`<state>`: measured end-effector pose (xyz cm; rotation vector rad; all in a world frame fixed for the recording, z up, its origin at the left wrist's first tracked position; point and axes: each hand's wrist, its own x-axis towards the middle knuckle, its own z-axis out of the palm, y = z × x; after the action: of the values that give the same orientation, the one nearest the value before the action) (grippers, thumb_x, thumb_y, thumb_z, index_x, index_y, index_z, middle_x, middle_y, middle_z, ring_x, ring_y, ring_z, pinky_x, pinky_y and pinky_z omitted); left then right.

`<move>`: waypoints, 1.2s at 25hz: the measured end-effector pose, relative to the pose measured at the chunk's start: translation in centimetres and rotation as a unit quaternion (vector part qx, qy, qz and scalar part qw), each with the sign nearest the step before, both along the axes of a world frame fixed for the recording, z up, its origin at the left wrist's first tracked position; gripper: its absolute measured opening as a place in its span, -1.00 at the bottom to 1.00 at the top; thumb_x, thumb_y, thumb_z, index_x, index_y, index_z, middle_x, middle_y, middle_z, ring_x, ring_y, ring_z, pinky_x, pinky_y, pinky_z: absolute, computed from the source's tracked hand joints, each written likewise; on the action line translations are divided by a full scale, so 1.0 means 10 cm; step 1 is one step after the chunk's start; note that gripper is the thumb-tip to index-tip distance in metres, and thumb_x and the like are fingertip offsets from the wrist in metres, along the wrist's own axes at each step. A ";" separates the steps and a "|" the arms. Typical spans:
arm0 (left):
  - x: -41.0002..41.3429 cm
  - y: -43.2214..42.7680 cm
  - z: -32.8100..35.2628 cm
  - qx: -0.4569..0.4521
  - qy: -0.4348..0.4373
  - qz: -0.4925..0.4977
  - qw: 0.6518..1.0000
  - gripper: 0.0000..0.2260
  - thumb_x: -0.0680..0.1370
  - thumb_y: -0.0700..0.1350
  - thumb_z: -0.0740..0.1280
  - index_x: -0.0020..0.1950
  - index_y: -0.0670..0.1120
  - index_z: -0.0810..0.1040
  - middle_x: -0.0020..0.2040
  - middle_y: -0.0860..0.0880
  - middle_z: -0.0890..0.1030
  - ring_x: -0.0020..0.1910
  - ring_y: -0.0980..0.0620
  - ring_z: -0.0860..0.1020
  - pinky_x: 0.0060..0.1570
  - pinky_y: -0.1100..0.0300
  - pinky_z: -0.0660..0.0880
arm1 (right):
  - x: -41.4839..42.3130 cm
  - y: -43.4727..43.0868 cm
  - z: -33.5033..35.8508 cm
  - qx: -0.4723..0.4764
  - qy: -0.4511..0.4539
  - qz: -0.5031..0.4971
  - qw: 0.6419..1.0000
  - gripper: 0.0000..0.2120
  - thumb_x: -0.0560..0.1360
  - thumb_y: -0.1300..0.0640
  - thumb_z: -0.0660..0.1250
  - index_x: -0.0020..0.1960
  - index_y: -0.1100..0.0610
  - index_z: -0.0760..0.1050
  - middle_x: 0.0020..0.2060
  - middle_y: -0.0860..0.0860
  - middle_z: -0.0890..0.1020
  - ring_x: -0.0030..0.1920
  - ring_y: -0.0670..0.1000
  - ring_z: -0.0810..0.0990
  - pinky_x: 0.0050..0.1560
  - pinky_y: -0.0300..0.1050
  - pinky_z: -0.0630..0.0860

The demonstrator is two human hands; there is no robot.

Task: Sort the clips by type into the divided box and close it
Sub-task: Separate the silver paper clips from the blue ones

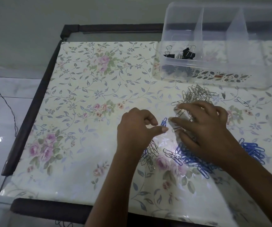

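Nearest the counter's (76,182) front edge, blue paper clips (196,159) lie heaped under the right wrist, probably gathered apart by colour. Just beyond, the right hand (204,128) spreads flat, its straight fingers raking the silver clips (196,94). The left hand (137,128) curls, thumb out, beside a lone blue clip (163,122) (whether it pinches anything, I cannot tell). Farthest, the divided box (222,71) stands open, binder clips (185,54) in its leftmost compartment.

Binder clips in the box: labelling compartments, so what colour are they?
Black binder clips with silver wire handles, seen in the head view.
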<state>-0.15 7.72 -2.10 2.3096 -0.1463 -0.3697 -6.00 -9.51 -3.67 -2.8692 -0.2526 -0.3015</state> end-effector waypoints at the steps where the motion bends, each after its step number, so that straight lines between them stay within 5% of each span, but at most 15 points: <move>1: 0.01 0.03 0.00 -0.018 0.013 -0.007 1.000 -0.81 0.27 0.02 0.54 -0.26 0.00 0.59 -0.28 0.14 0.48 -0.26 0.25 0.45 -0.29 0.24 0.35 | 0.00 0.02 0.00 0.005 -0.005 0.007 1.000 -0.65 0.39 0.00 0.15 0.09 -0.01 0.57 0.20 0.07 0.53 0.19 0.15 0.36 0.05 0.02 0.14; 5: 0.02 0.07 0.00 -0.009 0.008 -0.025 1.000 -0.82 0.30 -0.12 0.53 -0.20 0.04 0.57 -0.25 0.15 0.48 -0.31 0.24 0.42 -0.30 0.27 0.29 | 0.00 0.08 -0.05 0.003 0.017 0.041 0.999 -0.60 0.38 0.02 0.13 0.14 -0.06 0.57 0.25 0.10 0.50 0.21 0.18 0.37 0.09 0.07 0.15; 12: 0.05 0.10 -0.02 -0.026 0.009 -0.011 1.000 -0.83 0.31 -0.16 0.52 -0.22 0.01 0.57 -0.27 0.13 0.48 -0.41 0.22 0.40 -0.27 0.28 0.39 | -0.10 -0.05 0.10 0.071 0.082 0.173 0.979 -0.64 0.22 0.05 0.16 -0.16 -0.17 0.66 0.25 -0.02 0.51 0.28 0.12 0.31 0.15 0.07 0.11; 15: 0.06 0.10 -0.03 -0.028 0.017 -0.006 0.999 -0.83 0.31 -0.09 0.53 -0.21 0.05 0.57 -0.27 0.14 0.50 -0.35 0.27 0.42 -0.32 0.41 0.29 | -0.07 -0.12 0.15 0.128 0.071 0.133 0.980 -0.65 0.23 0.07 0.14 -0.19 -0.08 0.68 0.18 -0.03 0.53 0.25 0.07 0.34 0.15 0.07 0.16; 19: 0.06 0.10 -0.04 -0.024 0.020 -0.015 0.999 -0.83 0.31 -0.07 0.52 -0.18 0.04 0.58 -0.23 0.12 0.52 -0.27 0.23 0.44 -0.28 0.32 0.31 | -0.09 -0.07 0.12 0.111 0.076 0.126 0.983 -0.74 0.34 -0.08 0.28 -0.04 -0.12 0.64 0.22 -0.03 0.51 0.26 0.06 0.35 0.16 0.13 0.24; 24: 0.07 0.10 -0.04 -0.009 0.014 -0.019 1.000 -0.84 0.32 -0.09 0.51 -0.18 0.04 0.57 -0.26 0.16 0.50 -0.32 0.28 0.43 -0.32 0.44 0.29 | -0.13 0.11 0.00 0.054 0.102 0.119 0.986 -0.46 0.24 -0.33 0.26 0.19 -0.19 0.46 0.35 -0.03 0.37 0.33 0.08 0.25 0.22 0.03 0.06; 30: 0.10 0.10 -0.06 -0.050 0.005 0.024 0.998 -0.96 0.42 -0.14 0.43 -0.17 -0.03 0.59 -0.34 0.16 0.52 -0.40 0.37 0.42 -0.35 0.53 0.29 | -0.08 0.22 -0.04 0.079 0.061 0.022 0.995 -0.62 0.25 -0.30 0.25 -0.07 -0.10 0.49 0.26 -0.01 0.46 0.30 0.07 0.27 0.18 0.00 0.05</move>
<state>0.86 8.73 -2.69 2.2093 -0.1029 -0.3422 -6.77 -7.34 -4.03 -2.7083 -0.2560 -0.1310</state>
